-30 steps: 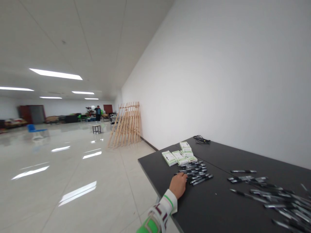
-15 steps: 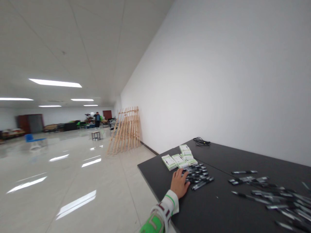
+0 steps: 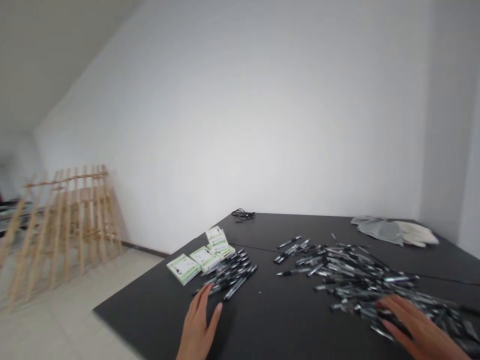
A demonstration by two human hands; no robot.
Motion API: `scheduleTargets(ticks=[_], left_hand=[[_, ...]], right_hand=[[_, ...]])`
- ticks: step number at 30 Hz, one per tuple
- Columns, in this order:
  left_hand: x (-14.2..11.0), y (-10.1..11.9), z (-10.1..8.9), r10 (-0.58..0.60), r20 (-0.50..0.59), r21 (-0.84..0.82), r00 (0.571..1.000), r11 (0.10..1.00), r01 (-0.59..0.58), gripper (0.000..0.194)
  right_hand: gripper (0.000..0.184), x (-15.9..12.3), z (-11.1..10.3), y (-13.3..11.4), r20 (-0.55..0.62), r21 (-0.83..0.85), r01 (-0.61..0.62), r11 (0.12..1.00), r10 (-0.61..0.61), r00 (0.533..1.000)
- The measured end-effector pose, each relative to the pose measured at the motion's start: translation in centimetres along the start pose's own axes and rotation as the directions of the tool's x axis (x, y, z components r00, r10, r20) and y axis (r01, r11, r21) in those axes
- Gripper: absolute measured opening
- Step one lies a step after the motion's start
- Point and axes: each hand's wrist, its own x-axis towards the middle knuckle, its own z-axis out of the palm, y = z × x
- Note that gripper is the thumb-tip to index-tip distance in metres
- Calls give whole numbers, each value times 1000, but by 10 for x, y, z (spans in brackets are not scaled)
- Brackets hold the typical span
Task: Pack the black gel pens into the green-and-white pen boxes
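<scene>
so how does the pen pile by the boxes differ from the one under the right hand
The left pile is small, while the right pile is much larger. Pens in the left pile lie mostly in one direction; those in the right pile point many ways. Both hold dark-gripped pens on the black table.

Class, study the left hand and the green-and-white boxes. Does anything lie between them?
Yes: the smaller pile of pens lies between the left hand and the middle boxes. The way to the leftmost box looks mostly bare.
</scene>
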Motion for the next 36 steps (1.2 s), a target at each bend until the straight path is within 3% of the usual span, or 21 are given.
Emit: scheduleTargets(ticks=[3,6,10,16,20,25,31,36], left_hand=[[-6,12,15,53,19,-55,998,997,-52,50],[-1,23,30,90,21,-98,996,991,-87,49],[3,36,40,147,27,-116,989,983,-142,49],[10,47,44,238,78,-63,968,970,-233,49],[33,47,40,217,155,24,964,974,-224,46],[54,16,23,47,155,150,987,986,-70,32],[47,-2,2,-9,177,203,984,979,-27,31],[42,-9,-7,20,197,266,980,961,-73,28]], right_hand=[[57,15,-9,-10,53,-152,5,988,3,999],[64,32,-6,-29,193,-155,-5,988,35,981],[53,45,1,-39,296,-82,-43,996,66,953],[25,53,-15,-46,230,37,-40,998,31,973],[21,55,-21,-54,196,83,-14,996,-2,981],[24,43,-6,-40,194,59,44,997,-55,979],[28,29,17,-12,138,-17,111,994,-108,985],[29,29,16,-11,104,-26,149,988,-146,984]])
